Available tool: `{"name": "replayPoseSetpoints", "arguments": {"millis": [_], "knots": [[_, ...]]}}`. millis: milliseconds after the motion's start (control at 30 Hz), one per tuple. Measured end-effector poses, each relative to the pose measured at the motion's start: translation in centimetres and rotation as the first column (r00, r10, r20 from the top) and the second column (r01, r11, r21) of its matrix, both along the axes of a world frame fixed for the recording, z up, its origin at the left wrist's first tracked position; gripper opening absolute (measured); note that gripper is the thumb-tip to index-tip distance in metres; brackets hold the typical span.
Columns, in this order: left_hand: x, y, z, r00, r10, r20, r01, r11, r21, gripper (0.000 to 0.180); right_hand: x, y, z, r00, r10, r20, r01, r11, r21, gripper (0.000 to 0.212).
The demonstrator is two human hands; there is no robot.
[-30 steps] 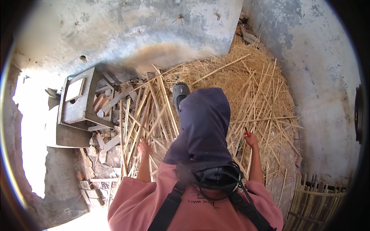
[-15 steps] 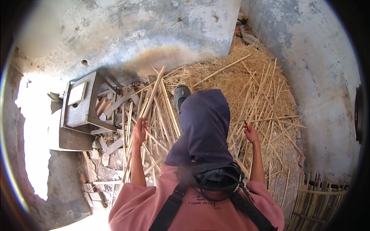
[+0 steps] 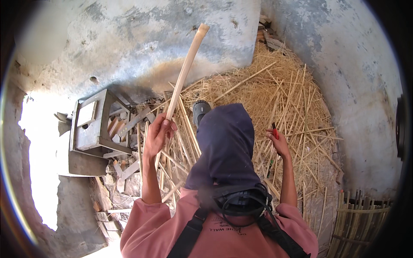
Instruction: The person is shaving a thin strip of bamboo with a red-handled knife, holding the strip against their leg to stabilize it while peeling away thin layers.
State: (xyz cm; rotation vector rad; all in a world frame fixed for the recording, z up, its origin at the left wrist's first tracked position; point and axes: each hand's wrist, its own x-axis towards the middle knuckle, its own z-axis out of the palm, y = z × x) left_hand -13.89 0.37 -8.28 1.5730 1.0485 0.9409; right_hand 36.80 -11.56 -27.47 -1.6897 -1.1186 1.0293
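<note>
My left hand point(image 3: 158, 134) is closed round the lower end of a long, pale bamboo strip point(image 3: 186, 71). The strip is raised and slants up to the right, its far end in front of the wall. On the other side of my bent leg, my right hand point(image 3: 281, 146) grips a small red-handled knife point(image 3: 275, 132) with a dark tip. The two hands are well apart. Below my left hand lie several loose bamboo sticks point(image 3: 184, 144), partly hidden by my arm and leg.
Shavings and thin strips point(image 3: 297, 103) heap over the floor ahead and to the right. A wooden box frame point(image 3: 92, 124) stands at the left amid rubble. Walls point(image 3: 344, 86) close in on the right and ahead; a slatted bamboo basket point(image 3: 359, 223) stands at lower right.
My left hand has lifted the bamboo strip up from the other sticks, raising its far end against the wall. My right hand has shifted slightly, still gripping the knife.
</note>
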Motion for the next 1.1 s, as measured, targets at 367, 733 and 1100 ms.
{"name": "replayPoseSetpoints", "arguments": {"millis": [367, 733, 1100], "knots": [[6.9, -2.3, 6.7, 0.992, -0.106, 0.073, 0.099, 0.991, 0.093, 0.036, -5.8, 3.2, 16.0, 0.942, 0.027, -0.334, 0.09, 0.94, 0.33, 0.047], [14.7, -5.2, 11.3, 0.928, -0.041, -0.369, 0.211, 0.877, 0.432, 0.053, -13.1, 4.0, 27.0, 0.858, 0.283, -0.428, 0.04, 0.795, 0.605, 0.041], [9.4, -5.3, 10.0, 0.882, 0.137, -0.451, 0.118, 0.862, 0.492, 0.048, -13.2, 4.5, 27.2, 0.911, 0.0, -0.412, 0.277, 0.74, 0.613, 0.021]]}}
